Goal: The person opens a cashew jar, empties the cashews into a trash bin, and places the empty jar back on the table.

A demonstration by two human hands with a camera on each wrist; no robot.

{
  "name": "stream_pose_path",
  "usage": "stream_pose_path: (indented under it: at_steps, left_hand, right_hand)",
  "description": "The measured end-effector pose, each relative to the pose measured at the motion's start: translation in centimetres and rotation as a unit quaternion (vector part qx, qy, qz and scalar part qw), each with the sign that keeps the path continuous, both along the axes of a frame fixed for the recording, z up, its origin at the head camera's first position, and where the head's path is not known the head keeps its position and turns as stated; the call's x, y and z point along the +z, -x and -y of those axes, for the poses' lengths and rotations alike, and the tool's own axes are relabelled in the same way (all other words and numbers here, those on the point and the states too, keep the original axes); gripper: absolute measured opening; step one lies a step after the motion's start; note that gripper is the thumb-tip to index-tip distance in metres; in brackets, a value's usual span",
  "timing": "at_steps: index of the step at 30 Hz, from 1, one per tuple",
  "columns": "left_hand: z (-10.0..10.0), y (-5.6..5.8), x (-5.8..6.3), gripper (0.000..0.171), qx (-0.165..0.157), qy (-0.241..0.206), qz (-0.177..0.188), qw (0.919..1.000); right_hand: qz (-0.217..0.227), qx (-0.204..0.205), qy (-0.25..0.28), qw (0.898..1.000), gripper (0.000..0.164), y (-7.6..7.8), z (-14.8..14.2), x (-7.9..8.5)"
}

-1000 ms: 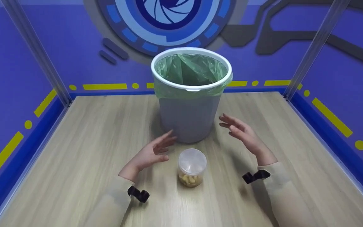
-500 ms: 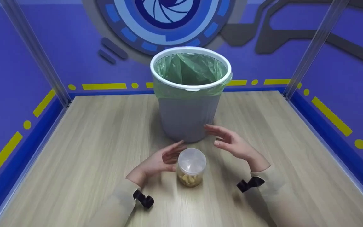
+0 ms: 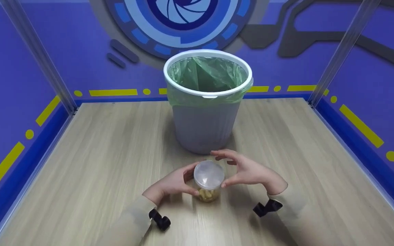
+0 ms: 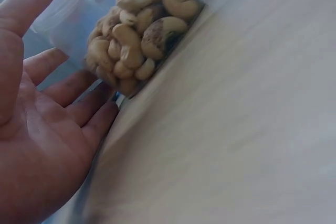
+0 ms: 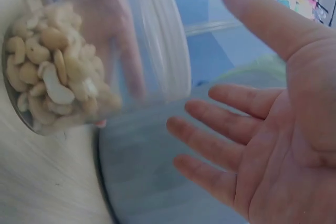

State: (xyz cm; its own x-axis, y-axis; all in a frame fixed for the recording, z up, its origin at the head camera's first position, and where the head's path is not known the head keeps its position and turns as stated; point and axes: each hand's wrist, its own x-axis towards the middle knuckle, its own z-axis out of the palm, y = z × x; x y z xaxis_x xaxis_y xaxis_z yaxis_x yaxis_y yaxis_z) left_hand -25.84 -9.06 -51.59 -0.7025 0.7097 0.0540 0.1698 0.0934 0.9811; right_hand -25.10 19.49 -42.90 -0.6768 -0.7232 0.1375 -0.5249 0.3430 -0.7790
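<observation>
A clear plastic jar (image 3: pixel 208 193) with a translucent lid (image 3: pixel 209 173) stands upright on the table, its lower part filled with cashews (image 5: pixel 47 72). My left hand (image 3: pixel 174 184) is spread about the jar's left side, thumb in front and fingers toward the back. In the left wrist view its fingers (image 4: pixel 68 87) lie fairly straight alongside the jar; whether they touch it is hard to tell. To the right of the jar, my right hand (image 3: pixel 248 171) has its thumb near the lid's edge. The right wrist view shows its fingers (image 5: pixel 210 145) spread, with a gap before the lid.
Just behind the jar stands a grey trash bin (image 3: pixel 204 126) with a white rim (image 3: pixel 207 93) and a green bag liner (image 3: pixel 214 70). Blue printed panels (image 3: pixel 22 51) enclose the wooden table (image 3: pixel 115 143) at the back and both sides.
Both hands have come inward to the jar, the left from the left and the right from farther right and back. The jar and bin have stayed in place.
</observation>
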Motion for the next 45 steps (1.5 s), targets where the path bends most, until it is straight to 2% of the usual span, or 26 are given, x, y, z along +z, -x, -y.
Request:
stream_pose_path:
  at_steps: [9,18,26,31,35,39,43,45]
  left_hand:
    - [-0.9,-0.8,0.0,0.106,0.032,0.038,-0.030,0.9983]
    - [-1.4,-1.2,-0.3,0.100,0.064,0.033,-0.025,0.9971]
    - [-1.4,-1.3,0.2,0.099,0.097,0.036,-0.034,0.9940]
    - [-1.6,-1.5,0.7,0.098,0.128,0.048,-0.057,0.9890]
    - [-1.8,-1.6,1.0,0.094,0.154,0.049,-0.077,0.9838]
    - [-2.1,-1.8,1.2,0.090,0.178,0.061,-0.119,0.9749]
    - [-2.4,-2.0,1.4,0.090,0.189,0.083,-0.164,0.9646]
    - [-2.5,-2.1,1.5,0.090,0.192,0.093,-0.176,0.9610]
  right_hand:
    - [-0.092,-0.004,-0.040,0.995,0.090,-0.8,1.1,-0.3]
    - [-0.102,-0.015,-0.052,0.993,0.089,-0.7,1.4,-0.5]
    - [-0.097,-0.031,-0.045,0.994,0.083,-0.8,1.6,-0.7]
    - [-0.088,-0.060,-0.034,0.994,0.079,-0.9,1.9,-1.0]
    - [-0.072,-0.099,-0.031,0.992,0.077,-1.1,2.4,-1.2]
    - [-0.060,-0.146,-0.037,0.987,0.080,-1.5,3.2,-1.3]
    - [-0.066,-0.182,-0.054,0.980,0.084,-1.9,3.9,-1.5]
    - [-0.068,-0.194,-0.059,0.977,0.084,-2.0,4.1,-1.5]
